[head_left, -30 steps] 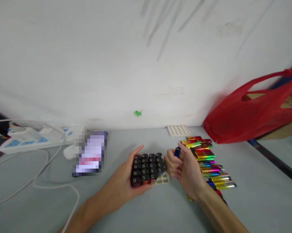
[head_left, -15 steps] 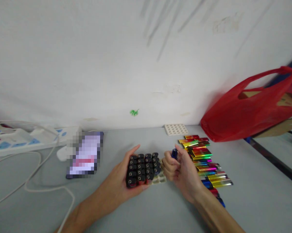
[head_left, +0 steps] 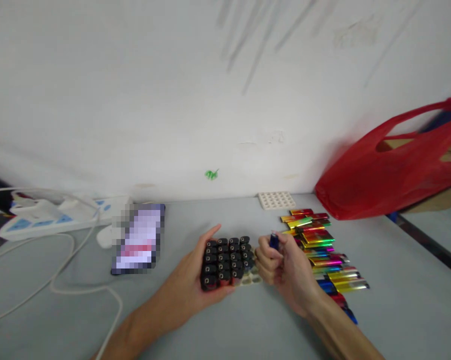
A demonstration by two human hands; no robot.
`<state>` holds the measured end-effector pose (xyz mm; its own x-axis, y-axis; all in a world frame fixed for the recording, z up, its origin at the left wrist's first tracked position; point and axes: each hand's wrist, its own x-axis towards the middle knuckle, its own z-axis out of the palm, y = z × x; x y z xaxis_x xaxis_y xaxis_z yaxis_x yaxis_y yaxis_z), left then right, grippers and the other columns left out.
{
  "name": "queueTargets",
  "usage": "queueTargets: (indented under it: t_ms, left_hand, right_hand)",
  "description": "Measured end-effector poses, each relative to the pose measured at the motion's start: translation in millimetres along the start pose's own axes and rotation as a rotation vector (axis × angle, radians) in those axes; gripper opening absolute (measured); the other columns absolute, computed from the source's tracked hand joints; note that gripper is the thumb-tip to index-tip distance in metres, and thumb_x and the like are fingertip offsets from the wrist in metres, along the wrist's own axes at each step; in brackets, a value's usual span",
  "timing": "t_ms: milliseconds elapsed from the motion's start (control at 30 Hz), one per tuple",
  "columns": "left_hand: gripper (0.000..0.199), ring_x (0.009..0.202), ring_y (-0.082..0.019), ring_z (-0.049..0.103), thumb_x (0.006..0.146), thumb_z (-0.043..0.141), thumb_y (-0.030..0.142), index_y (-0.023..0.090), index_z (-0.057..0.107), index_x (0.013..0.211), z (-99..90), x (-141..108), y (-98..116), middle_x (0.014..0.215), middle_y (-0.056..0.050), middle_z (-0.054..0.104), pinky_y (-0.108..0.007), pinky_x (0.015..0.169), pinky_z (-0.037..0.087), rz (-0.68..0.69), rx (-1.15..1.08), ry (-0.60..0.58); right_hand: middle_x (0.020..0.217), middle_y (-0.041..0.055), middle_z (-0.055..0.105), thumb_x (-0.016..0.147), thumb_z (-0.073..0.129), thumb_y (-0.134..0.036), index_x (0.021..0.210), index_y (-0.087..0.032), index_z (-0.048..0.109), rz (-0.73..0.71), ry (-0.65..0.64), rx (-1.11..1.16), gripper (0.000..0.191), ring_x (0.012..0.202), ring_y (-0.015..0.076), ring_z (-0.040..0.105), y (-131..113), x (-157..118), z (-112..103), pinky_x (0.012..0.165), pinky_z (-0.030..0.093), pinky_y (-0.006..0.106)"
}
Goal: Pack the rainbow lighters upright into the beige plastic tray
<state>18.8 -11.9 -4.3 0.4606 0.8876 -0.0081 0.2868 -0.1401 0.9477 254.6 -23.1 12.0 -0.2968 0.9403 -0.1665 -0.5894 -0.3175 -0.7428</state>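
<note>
My left hand [head_left: 193, 275] curves around the left side of a block of lighters [head_left: 224, 262], its thumb along the near edge and one finger at the far corner. These stand upright in rows, black ends up, each with a small ring in it. They sit in a pale rack [head_left: 251, 277] whose near right corner shows bare cells. Just right of the rack, my right hand [head_left: 281, 260] is closed in a fist around a dark blue lighter [head_left: 274, 241]; only its upper end shows. Beyond the right wrist lies a row of shiny coloured lighters [head_left: 317, 237].
A second pale rack [head_left: 277, 200] lies by the wall. A red plastic bag [head_left: 383, 170] stands at the back right. On the left are a phone [head_left: 140, 235], a power strip [head_left: 41, 220] and loose white cables [head_left: 71, 290] on the grey table [head_left: 225, 335].
The whole view has shifted slightly, so everything appears a little further right. Both hands keep their hold; the blue lighter shows a bit more of its silvery tip.
</note>
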Motion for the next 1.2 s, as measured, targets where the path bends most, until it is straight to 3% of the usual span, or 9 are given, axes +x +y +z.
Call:
queueTargets:
  t_ms: [167, 300, 400, 467, 767, 1000, 1200]
  left_hand:
    - [0.105, 0.089, -0.027, 0.08, 0.086, 0.088, 0.028, 0.031, 0.026, 0.171, -0.6, 1, 1, 0.124, -0.007, 0.075, -0.039, 0.079, 0.067, 0.0, 0.022, 0.005]
    - [0.103, 0.102, -0.032, 0.08, 0.088, 0.088, 0.031, 0.031, 0.028, 0.171, -0.9, 0, 1, 0.128, -0.009, 0.075, -0.04, 0.081, 0.067, 0.013, 0.047, 0.011]
    - [0.103, 0.102, -0.032, 0.08, 0.088, 0.088, 0.03, 0.03, 0.028, 0.171, -0.7, 0, 2, 0.132, -0.01, 0.075, -0.041, 0.083, 0.066, 0.027, 0.066, 0.023]
    - [0.103, 0.104, -0.032, 0.08, 0.088, 0.089, 0.031, 0.029, 0.027, 0.171, -0.7, 1, 0, 0.133, -0.011, 0.074, -0.041, 0.085, 0.066, 0.024, 0.076, 0.028]
    - [0.104, 0.106, -0.031, 0.079, 0.088, 0.088, 0.028, 0.03, 0.025, 0.171, -1.7, 0, -3, 0.138, -0.012, 0.072, -0.044, 0.092, 0.065, 0.028, 0.055, 0.0]
    - [0.103, 0.093, -0.027, 0.08, 0.088, 0.087, 0.029, 0.03, 0.026, 0.171, -1.2, 0, 2, 0.131, -0.009, 0.075, -0.043, 0.087, 0.067, 0.018, 0.035, -0.005]
    - [0.103, 0.101, -0.028, 0.079, 0.089, 0.087, 0.03, 0.03, 0.026, 0.171, -1.6, 0, 0, 0.133, -0.008, 0.074, -0.04, 0.09, 0.065, 0.037, 0.059, 0.002]
  right_hand:
    - [0.063, -0.0109, 0.026, 0.094, 0.077, -0.07, 0.072, -0.022, 0.049, 0.022, 0.038, -0.02, 0.059, 0.054, 0.009, 0.013, -4, -2, 6, 0.048, 0.015, 0.023]
    - [0.071, -0.007, 0.047, 0.104, 0.071, -0.062, 0.101, -0.024, 0.067, -0.1, 0.059, -0.101, 0.039, 0.052, 0.0093, 0.029, -4, -5, 11, 0.052, 0.026, 0.024]
    - [0.086, -0.0003, 0.061, 0.105, 0.074, -0.054, 0.101, -0.023, 0.075, -0.221, 0.067, -0.222, 0.031, 0.07, 0.0138, 0.052, -3, -6, 10, 0.068, 0.043, 0.026]
    - [0.095, 0.0033, 0.064, 0.103, 0.077, -0.052, 0.098, -0.023, 0.082, -0.279, 0.055, -0.358, 0.03, 0.086, 0.0177, 0.056, -4, -6, 6, 0.078, 0.045, 0.028]
    - [0.063, -0.0034, 0.057, 0.085, 0.096, -0.043, 0.101, -0.025, 0.093, -0.21, -0.075, -0.635, 0.025, 0.062, 0.0134, 0.043, -16, -11, -3, 0.061, 0.032, 0.03]
    - [0.062, -0.004, 0.06, 0.085, 0.096, -0.039, 0.101, -0.023, 0.093, -0.15, -0.115, -0.752, 0.023, 0.057, 0.0109, 0.042, -22, -13, -7, 0.057, 0.03, 0.029]
    - [0.065, -0.004, 0.061, 0.088, 0.094, -0.037, 0.105, -0.023, 0.092, -0.151, -0.172, -0.815, 0.023, 0.058, 0.0109, 0.043, -24, -14, -11, 0.057, 0.031, 0.029]
